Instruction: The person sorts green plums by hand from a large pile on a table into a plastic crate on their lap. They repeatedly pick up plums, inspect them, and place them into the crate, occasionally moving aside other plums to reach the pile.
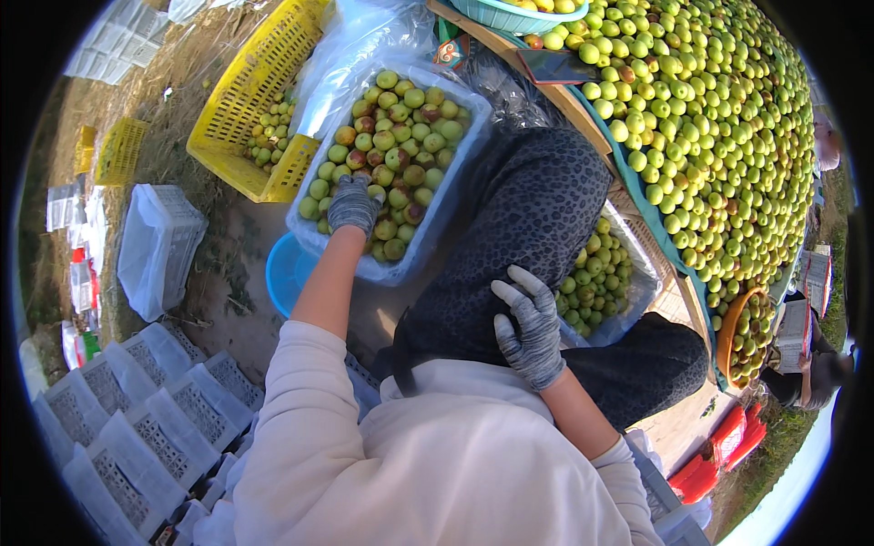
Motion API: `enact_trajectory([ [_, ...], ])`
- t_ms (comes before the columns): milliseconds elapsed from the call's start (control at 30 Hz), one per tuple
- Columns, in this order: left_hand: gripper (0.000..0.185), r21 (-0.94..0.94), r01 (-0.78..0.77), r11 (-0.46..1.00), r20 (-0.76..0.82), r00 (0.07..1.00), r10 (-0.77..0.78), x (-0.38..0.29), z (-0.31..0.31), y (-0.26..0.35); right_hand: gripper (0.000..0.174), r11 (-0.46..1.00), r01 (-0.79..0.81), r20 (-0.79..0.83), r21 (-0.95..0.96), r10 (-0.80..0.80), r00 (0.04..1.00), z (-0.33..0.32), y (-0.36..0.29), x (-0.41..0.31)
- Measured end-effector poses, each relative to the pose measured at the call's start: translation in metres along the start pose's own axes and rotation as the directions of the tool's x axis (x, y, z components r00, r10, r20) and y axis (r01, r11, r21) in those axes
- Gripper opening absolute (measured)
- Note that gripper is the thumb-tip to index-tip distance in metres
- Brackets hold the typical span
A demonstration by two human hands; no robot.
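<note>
My left hand (352,205), in a grey knit glove, reaches down onto the green and red-brown jujubes (399,160) in a crate lined with clear plastic (390,274). Its fingers touch the fruit at the crate's left side; whether they close around one is hidden from above. My right hand (531,329), gloved the same way with pale fingertips, rests on my dark patterned trouser leg (526,198), fingers apart and nothing in them. Beyond that leg, a second lined crate holds greener jujubes (595,280).
A broad table heaped with green jujubes (710,123) rises at right, with a phone (556,66) and an orange bowl (727,341). A yellow crate (235,102) and blue basin (283,273) lie left. Lined crates (147,423) fill the lower left. Another person (823,379) is far right.
</note>
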State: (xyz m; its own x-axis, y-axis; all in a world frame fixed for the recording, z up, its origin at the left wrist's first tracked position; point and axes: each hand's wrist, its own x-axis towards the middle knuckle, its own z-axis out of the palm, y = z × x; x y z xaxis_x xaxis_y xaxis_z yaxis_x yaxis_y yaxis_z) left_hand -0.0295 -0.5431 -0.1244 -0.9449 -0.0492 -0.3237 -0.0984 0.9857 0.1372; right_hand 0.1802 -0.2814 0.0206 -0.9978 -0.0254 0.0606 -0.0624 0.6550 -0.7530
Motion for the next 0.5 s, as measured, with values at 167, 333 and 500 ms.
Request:
enact_trajectory([
  [167,0.038,0.014,-0.039,0.999,0.111,0.993,0.037,0.005,0.0,-0.004,0.044,0.999,0.035,-0.016,-0.014,-0.035,0.999,0.002,0.002,0.002],
  [333,0.036,-0.441,-0.076,0.894,0.021,0.995,0.095,0.034,-0.001,0.043,0.043,0.996,0.082,-0.04,-0.042,-0.083,0.996,0.002,0.004,0.003],
  [500,0.042,-0.596,-0.221,0.772,-0.171,0.974,0.147,0.094,0.015,0.123,0.043,0.995,0.089,-0.04,-0.052,-0.091,0.995,0.001,0.006,0.005],
])
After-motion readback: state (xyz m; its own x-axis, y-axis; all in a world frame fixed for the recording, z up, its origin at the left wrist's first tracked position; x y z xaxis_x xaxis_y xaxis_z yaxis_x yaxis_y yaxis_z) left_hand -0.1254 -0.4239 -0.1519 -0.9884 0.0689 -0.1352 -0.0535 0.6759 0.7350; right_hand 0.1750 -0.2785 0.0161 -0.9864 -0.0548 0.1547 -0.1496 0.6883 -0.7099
